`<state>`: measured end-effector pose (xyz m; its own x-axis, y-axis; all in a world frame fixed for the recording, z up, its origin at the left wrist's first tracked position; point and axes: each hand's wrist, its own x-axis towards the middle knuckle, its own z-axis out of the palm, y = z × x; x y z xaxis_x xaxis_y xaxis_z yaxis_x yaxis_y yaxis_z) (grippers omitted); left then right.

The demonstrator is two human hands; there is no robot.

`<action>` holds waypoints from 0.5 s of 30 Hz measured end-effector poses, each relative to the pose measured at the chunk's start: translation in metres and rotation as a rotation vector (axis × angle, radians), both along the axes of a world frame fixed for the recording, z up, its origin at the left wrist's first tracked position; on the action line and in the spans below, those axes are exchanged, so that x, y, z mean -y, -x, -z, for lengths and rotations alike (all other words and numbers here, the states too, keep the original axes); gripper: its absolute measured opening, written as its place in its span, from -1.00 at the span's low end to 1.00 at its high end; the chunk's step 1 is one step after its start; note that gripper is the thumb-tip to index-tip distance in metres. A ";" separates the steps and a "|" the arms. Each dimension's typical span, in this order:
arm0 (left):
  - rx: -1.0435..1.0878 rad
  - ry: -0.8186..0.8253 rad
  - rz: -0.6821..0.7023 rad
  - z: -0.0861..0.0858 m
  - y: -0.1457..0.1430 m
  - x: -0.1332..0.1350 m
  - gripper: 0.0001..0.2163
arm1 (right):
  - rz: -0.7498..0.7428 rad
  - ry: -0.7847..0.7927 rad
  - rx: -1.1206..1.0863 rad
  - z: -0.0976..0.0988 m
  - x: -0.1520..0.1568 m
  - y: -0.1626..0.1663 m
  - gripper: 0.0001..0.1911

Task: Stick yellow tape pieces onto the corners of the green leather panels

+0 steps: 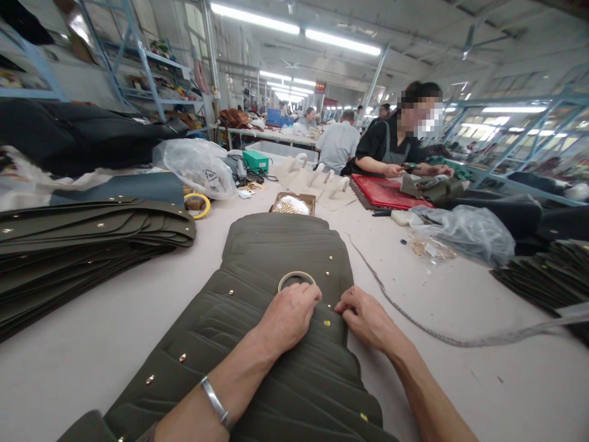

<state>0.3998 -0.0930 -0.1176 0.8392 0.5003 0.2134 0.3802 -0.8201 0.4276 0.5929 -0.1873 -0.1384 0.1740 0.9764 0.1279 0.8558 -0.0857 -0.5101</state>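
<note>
A spread of overlapping dark green pieces, dotted with gold studs, fills the lower centre of the frame, lying on a pale tabletop. My left hand, a silver bracelet on its wrist, rests on the pieces at mid-frame, fingers curled, right beside a yellow-rimmed ring; I cannot tell whether it grips anything. My right hand, just right of centre, is at the right edge of the pieces, thumb and fingertips drawn together; whether something is pinched between them is hidden. Beyond the pieces is a small open box with gold bits inside. At the left edge of the frame is a thick pile of similar green sheets, with a yellow roll near its end. A thin cord curves across the right side. In the upper right, a co-worker in black stands behind a red slab.
</note>
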 end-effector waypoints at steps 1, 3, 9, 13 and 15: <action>-0.014 0.002 0.002 0.001 0.000 -0.001 -0.85 | -0.049 0.039 -0.024 -0.002 0.003 -0.001 -0.72; -0.024 -0.003 0.004 0.003 0.000 -0.001 -0.86 | -0.097 0.069 -0.067 -0.003 0.008 -0.003 -0.71; 0.113 0.056 0.030 0.002 0.000 0.001 -0.82 | 0.151 -0.271 -0.256 -0.002 0.005 0.012 -0.79; 0.182 0.075 0.081 -0.002 0.000 0.004 -0.79 | 0.041 -0.310 -0.425 -0.007 0.003 0.026 -0.74; 0.184 0.052 0.081 -0.002 0.000 0.006 -0.73 | -0.018 -0.325 -0.416 -0.009 0.003 0.030 -0.76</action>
<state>0.4002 -0.0988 -0.1152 0.8261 0.4474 0.3426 0.2258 -0.8198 0.5262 0.5628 -0.1904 -0.1289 0.2577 0.9012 0.3486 0.5754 0.1467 -0.8046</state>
